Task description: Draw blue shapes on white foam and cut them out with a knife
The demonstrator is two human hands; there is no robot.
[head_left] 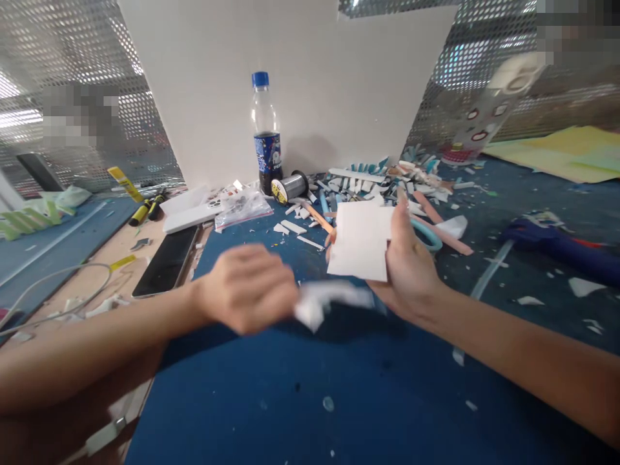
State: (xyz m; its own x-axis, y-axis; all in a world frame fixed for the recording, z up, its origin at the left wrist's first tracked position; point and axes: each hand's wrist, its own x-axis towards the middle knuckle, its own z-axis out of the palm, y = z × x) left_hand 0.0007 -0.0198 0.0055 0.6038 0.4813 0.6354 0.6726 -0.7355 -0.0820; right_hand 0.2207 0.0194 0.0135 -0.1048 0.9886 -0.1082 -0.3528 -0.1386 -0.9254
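Observation:
My left hand [247, 287] is closed, slightly blurred, over the blue mat [271, 407]. A thin white strip [312, 310], smeared by motion, sticks out from its fingers. My right hand [414, 268] grips a flat white rectangular piece [361, 239], with the thumb along its right edge and fingers behind it. Just beyond this hand shows a light-blue loop [429, 236], like a scissors handle; whether the hand touches it I cannot tell. An orange stick [317, 216] lies at the white piece's left, its near end by my fingertips.
A large white board [290, 45] stands behind a cola bottle [266, 135] and a wire spool [290, 187]. Scraps [358, 184] are heaped along the back. A phone [167, 261] lies left, a blue glue gun [557, 248] right. A clear bottle [479, 123] stands back right.

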